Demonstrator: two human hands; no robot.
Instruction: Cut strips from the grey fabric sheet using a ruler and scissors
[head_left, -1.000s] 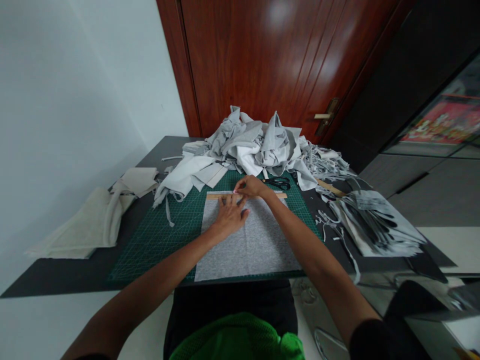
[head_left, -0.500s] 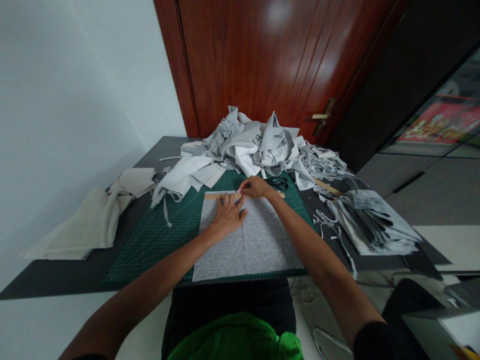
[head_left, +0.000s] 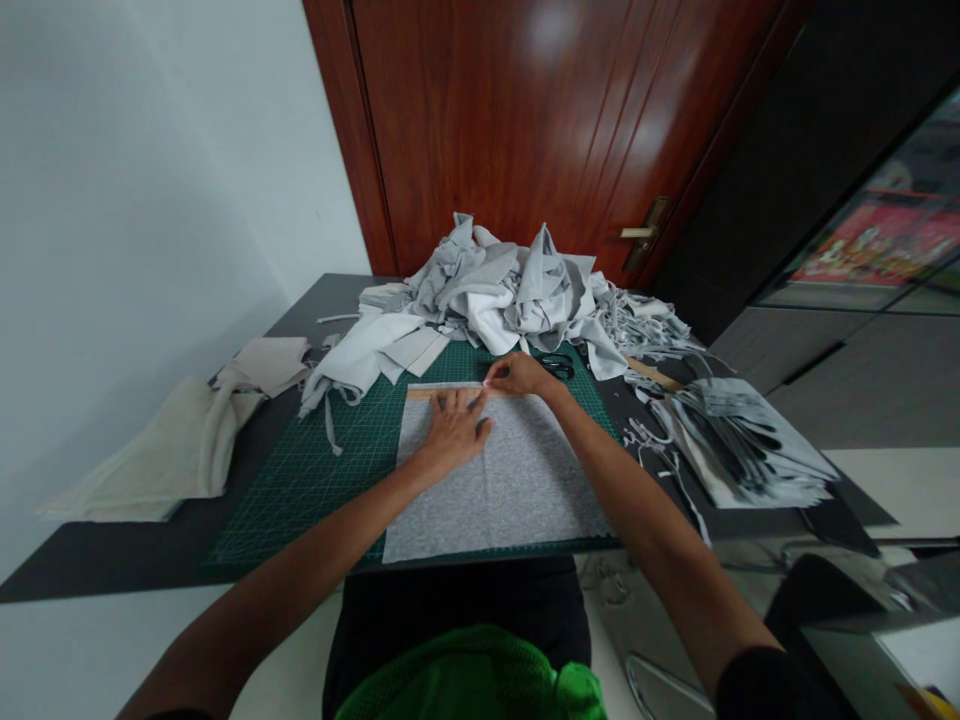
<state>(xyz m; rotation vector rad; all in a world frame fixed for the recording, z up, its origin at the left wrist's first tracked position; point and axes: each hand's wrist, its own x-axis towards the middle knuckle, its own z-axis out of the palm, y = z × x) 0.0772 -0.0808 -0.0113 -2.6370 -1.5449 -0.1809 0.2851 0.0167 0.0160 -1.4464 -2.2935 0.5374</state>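
A grey knit fabric piece (head_left: 525, 480) lies flat on a green cutting mat (head_left: 322, 500). Across its far edge runs a wooden ruler (head_left: 420, 394). My left hand (head_left: 455, 430) lies with fingers spread, fingertips pressing on the ruler and palm over the cloth. In a pinch, my right hand (head_left: 519, 374) holds a small pink piece (head_left: 487, 383), which looks like tailor's chalk, at the ruler's far edge. My right hand covers part of the ruler. Black-handled scissors (head_left: 559, 366) lie just beyond that hand, their blades mostly hidden.
A heap of grey and white fabric scraps (head_left: 487, 285) fills the table's back. Folded cream cloth (head_left: 165, 450) lies left. At right are a stack of grey fabric pieces (head_left: 750, 445), loose strips (head_left: 667, 455) and another wooden strip (head_left: 652, 374). A wooden door (head_left: 510, 130) stands behind.
My right hand has slid slightly right along the ruler with the pink piece. My left hand stays pressed on the ruler. The view has shifted a little.
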